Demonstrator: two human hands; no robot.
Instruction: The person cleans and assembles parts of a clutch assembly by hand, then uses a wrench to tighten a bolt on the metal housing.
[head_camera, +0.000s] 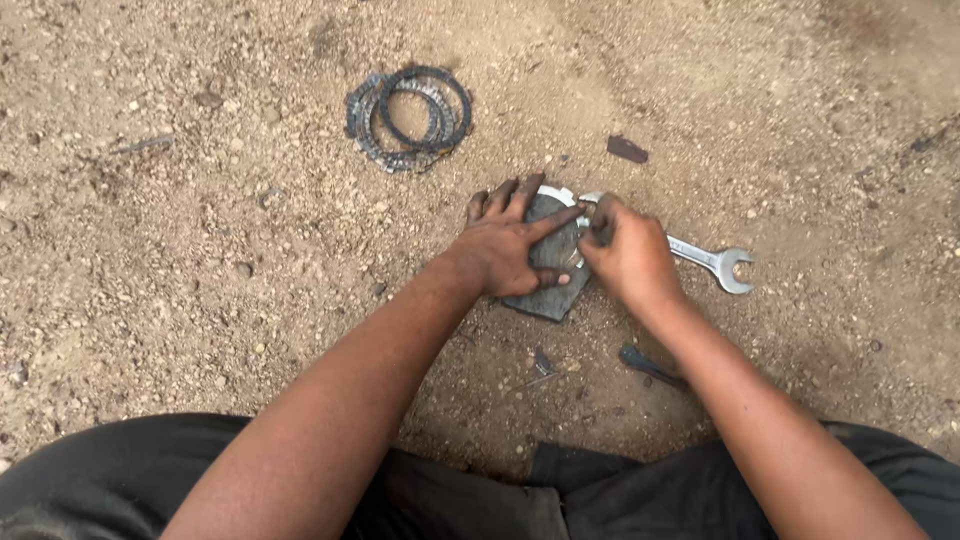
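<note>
Sandy, gravelly ground, outdoors. Left hand (505, 245) spread flat, pressing a dark flat pad (548, 290) onto the ground, index finger stretched right. Right hand (628, 255) just beside it, fingers curled onto a pale metal ring (562, 193) at the pad's top edge; exact grip unclear. Open-end spanner (715, 262) lies just right of the right hand. Stack of dark rings (410, 118) lies well apart, upper left.

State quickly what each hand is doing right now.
Left hand: open, fingers spread, pressing flat on the dark pad.
Right hand: closed on something small; what, cannot be told.
</note>
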